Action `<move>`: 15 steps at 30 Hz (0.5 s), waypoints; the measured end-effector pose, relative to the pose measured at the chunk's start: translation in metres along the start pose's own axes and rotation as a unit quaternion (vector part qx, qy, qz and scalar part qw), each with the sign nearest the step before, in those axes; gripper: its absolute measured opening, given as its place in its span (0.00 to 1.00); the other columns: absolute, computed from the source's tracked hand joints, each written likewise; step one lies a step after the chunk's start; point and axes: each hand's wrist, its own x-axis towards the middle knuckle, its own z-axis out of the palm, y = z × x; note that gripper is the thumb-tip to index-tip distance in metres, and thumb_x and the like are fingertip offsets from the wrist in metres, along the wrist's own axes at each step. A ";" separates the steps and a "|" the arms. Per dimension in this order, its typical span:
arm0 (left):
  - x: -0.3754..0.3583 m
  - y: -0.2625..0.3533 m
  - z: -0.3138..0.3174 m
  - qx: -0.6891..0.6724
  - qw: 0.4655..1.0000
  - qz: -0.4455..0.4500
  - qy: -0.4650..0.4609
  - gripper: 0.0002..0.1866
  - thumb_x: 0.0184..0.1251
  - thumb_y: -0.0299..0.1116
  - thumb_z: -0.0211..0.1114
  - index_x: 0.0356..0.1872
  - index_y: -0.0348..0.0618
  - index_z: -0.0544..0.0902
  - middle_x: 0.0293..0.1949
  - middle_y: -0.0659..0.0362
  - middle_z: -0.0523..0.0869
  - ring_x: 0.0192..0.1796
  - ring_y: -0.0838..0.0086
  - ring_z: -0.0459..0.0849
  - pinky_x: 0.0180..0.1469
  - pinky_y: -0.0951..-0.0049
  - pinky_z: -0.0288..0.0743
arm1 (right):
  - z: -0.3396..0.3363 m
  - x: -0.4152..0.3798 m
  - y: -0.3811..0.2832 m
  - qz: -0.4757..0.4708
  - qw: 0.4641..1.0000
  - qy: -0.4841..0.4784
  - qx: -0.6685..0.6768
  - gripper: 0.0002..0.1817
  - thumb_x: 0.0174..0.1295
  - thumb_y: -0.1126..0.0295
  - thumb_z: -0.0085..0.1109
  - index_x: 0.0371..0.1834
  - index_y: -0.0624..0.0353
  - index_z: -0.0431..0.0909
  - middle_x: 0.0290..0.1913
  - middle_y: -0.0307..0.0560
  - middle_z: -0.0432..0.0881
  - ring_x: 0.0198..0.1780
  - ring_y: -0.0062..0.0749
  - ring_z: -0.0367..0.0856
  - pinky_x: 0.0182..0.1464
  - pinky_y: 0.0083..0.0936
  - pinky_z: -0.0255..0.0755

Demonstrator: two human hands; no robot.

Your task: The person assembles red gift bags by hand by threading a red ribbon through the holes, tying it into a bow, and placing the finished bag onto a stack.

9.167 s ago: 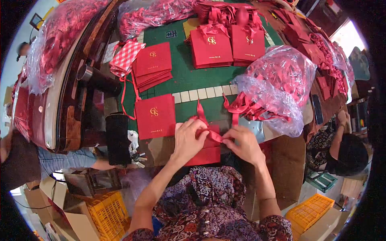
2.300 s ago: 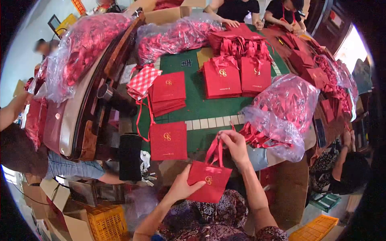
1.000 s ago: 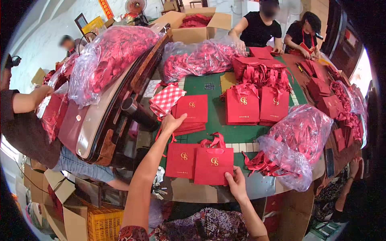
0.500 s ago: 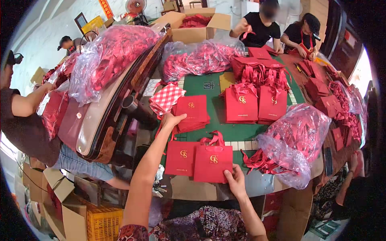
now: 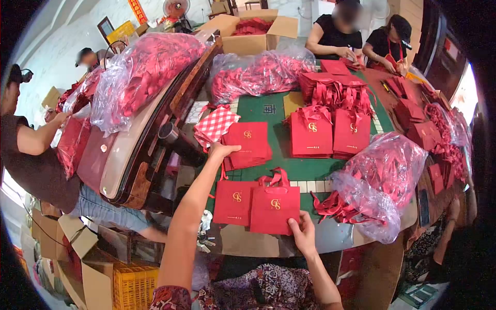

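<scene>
My left hand (image 5: 225,151) reaches to the left edge of a stack of red bags (image 5: 247,139), its thumb lying over the top one and its other fingers partly hidden. My right hand (image 5: 302,228) pinches the lower right corner of a red gift bag (image 5: 275,211) with gold lettering and a ribbon handle. That bag overlaps another red bag (image 5: 235,202) to its left, near the table's front edge. A red-and-white checked cloth (image 5: 217,125) touches the far left of the stack.
Two piles of bags (image 5: 311,135) (image 5: 351,133) stand beyond on the green mat (image 5: 279,164). Plastic sacks of ribbons (image 5: 382,175) (image 5: 263,75) (image 5: 150,77) surround the work area. A dark tumbler (image 5: 178,142) lies left. Several people are around the table.
The co-worker at the far side has lowered a raised hand toward the table. My hands and the bags hold nearly the same places; the view has shifted slightly.
</scene>
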 end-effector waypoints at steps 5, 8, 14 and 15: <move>-0.018 0.022 -0.007 0.022 0.999 0.037 -0.002 0.54 0.27 0.50 0.90 0.58 0.24 0.78 0.61 0.39 0.81 0.64 0.51 0.81 0.65 0.58 0.75 | 0.003 -0.001 -0.005 -0.020 1.000 -0.006 0.015 0.16 0.72 0.74 0.59 0.59 0.66 0.71 0.53 0.44 0.83 0.53 0.22 0.81 0.56 0.22 0.75; -0.058 0.065 -0.013 -0.061 0.998 0.036 -0.003 0.46 0.31 0.39 0.90 0.56 0.26 0.79 0.53 0.44 0.86 0.54 0.54 0.86 0.57 0.60 0.81 | 0.001 -0.001 -0.001 -0.009 1.000 0.003 -0.013 0.17 0.72 0.75 0.60 0.61 0.66 0.70 0.54 0.44 0.82 0.54 0.22 0.81 0.57 0.22 0.75; -0.137 0.137 -0.030 -0.265 0.962 -0.011 -0.064 0.38 0.46 0.21 0.81 0.63 0.34 0.76 0.56 0.51 0.85 0.55 0.61 0.86 0.56 0.60 0.82 | -0.002 -0.007 -0.009 0.004 0.999 -0.019 0.041 0.22 0.71 0.77 0.60 0.66 0.63 0.68 0.57 0.44 0.81 0.53 0.23 0.81 0.53 0.23 0.79; -0.136 0.130 -0.033 -0.325 0.941 0.007 -0.091 0.37 0.48 0.21 0.80 0.64 0.35 0.75 0.57 0.50 0.84 0.56 0.61 0.85 0.57 0.60 0.81 | -0.004 -0.008 -0.011 0.018 0.998 -0.022 0.057 0.22 0.72 0.76 0.59 0.67 0.63 0.68 0.57 0.44 0.81 0.52 0.22 0.81 0.50 0.23 0.80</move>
